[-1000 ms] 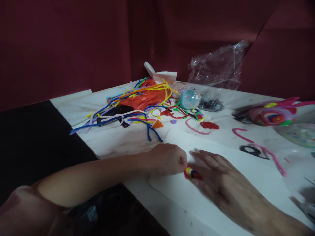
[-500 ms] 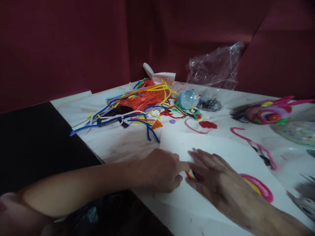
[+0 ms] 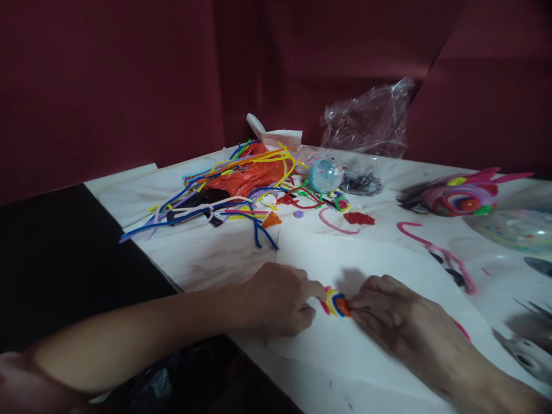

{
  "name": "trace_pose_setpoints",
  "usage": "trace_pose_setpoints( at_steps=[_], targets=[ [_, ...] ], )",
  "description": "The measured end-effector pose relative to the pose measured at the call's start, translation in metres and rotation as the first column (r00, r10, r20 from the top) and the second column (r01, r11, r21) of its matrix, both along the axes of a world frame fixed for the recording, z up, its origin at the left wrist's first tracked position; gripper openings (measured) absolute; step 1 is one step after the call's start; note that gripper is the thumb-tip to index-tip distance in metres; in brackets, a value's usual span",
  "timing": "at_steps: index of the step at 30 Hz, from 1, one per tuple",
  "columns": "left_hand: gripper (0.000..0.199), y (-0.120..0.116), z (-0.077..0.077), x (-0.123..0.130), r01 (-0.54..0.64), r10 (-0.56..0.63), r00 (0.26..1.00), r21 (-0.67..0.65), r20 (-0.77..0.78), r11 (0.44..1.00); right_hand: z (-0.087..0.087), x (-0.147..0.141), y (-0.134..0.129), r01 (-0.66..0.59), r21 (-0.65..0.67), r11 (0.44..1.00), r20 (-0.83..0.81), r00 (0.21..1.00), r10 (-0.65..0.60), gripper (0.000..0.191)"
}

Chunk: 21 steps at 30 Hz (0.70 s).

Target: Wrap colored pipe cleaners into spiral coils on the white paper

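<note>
A small piece of curved pipe-cleaner bands (image 3: 334,302) in pink, yellow, white, blue and orange lies on a white paper sheet (image 3: 319,368). My left hand (image 3: 282,300) reaches in from the left with its index finger stretched out, touching the piece's pink and yellow end. Its thumb is apart from that finger, and the other fingers are curled. On the opposite side, my right hand (image 3: 392,313) pinches the orange end between thumb and fingers. Part of a pink shape (image 3: 461,329) shows from behind the right hand; the rest is hidden.
Loose coloured pipe cleaners (image 3: 202,213) and crumpled red material (image 3: 245,175) are heaped at the back. Near them are a clear bluish ball (image 3: 325,175) and a clear plastic bag (image 3: 366,118). A fish-like pipe-cleaner figure (image 3: 461,195) lies right. Scissors (image 3: 524,353) rest at the right edge.
My right hand was lying flat with fingers spread over the piece; it has drawn back and now pinches the orange end, uncovering the bands. My left hand stays almost in place.
</note>
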<state>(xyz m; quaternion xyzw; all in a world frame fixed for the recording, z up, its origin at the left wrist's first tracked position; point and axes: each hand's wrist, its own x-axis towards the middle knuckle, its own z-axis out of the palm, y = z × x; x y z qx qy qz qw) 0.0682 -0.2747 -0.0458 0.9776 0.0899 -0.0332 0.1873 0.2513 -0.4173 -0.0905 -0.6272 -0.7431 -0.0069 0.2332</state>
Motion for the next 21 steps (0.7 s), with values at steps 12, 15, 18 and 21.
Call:
trace_pose_setpoints(
  at_steps=[12, 15, 18, 21],
  targets=[
    [0.009, 0.006, -0.018, 0.027, 0.034, -0.034, 0.984, 0.0, 0.173, 0.999, 0.004, -0.015, 0.005, 0.03, 0.082, 0.996, 0.069, 0.997, -0.036, 0.029],
    [0.012, 0.007, -0.02, 0.03, 0.053, -0.052, 0.983, -0.001, 0.177, 0.999, 0.005, -0.021, 0.008, 0.035, 0.116, 0.993, 0.08, 0.996, -0.045, 0.03],
    [0.014, 0.007, -0.018, 0.03, 0.031, -0.03, 0.983, -0.007, 0.181, 0.999, 0.006, -0.024, 0.01, 0.034, 0.136, 0.99, 0.083, 0.996, -0.045, 0.032],
    [0.014, 0.005, -0.014, 0.029, -0.007, 0.009, 0.986, -0.016, 0.168, 1.0, 0.008, -0.025, 0.011, 0.032, 0.137, 0.99, 0.075, 0.996, -0.043, 0.033]
  ],
)
